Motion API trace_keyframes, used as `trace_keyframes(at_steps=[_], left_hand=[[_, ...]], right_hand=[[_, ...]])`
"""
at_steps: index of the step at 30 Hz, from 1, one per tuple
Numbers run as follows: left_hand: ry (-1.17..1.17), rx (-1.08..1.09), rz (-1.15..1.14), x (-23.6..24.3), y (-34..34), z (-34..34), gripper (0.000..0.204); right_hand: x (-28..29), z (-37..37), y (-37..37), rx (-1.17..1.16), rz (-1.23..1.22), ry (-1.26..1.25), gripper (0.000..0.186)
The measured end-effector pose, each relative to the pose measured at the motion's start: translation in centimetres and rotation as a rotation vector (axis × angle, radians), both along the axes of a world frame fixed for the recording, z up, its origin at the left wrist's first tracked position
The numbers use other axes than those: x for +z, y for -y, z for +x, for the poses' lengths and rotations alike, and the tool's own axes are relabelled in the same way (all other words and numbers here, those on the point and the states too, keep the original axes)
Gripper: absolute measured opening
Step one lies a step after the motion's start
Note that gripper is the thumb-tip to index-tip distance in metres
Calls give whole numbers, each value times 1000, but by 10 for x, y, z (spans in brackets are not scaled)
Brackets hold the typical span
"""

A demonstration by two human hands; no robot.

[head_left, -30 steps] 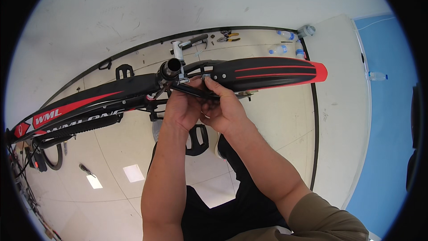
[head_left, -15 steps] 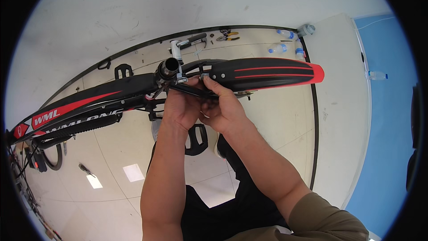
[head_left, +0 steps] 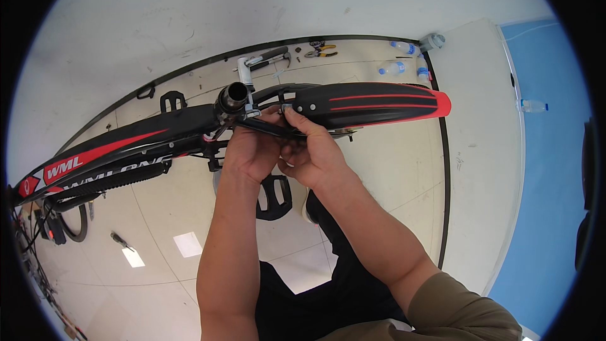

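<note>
A bicycle frame [head_left: 136, 137], black with red and white, lies across my view. Behind its bare seat tube [head_left: 237, 93] a black rear mudguard [head_left: 372, 102] with red stripes and a red tip runs to the right. My right hand [head_left: 320, 155] is closed at the mudguard's front end, its thumb pressing the small metal bracket [head_left: 287, 111] there and its other fingers curled underneath. My left hand [head_left: 251, 149] reaches up under the black frame stay [head_left: 268, 127] beside it. Its fingertips are mostly hidden behind the stay and the bracket; any small part between them cannot be seen.
A black pedal [head_left: 274, 197] sticks out below my hands, another pedal [head_left: 172, 101] on the far side. Along the wall lie a hammer [head_left: 271, 57], yellow-handled pliers [head_left: 322, 53] and several plastic bottles [head_left: 392, 68]. A dark hand tool [head_left: 118, 239] rests on the tiled floor at left.
The mudguard and seat tube have shifted slightly left, and both hands have moved with them. My grip looks the same.
</note>
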State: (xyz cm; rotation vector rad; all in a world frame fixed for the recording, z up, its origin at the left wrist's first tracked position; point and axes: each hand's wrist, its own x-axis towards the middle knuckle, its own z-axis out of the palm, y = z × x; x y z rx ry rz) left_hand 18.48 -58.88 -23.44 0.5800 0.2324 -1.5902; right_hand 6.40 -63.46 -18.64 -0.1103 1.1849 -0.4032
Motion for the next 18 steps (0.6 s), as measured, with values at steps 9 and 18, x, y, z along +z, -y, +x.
trace_keyframes(at_steps=[9,18], left_hand=[[74,-50,41,-1,0,-1,16],[88,-39,55,4,1,0,15]], right_hand=[[0,0,-1,-6,6,8,26],[1,2,-1,-9,11,-6,29]])
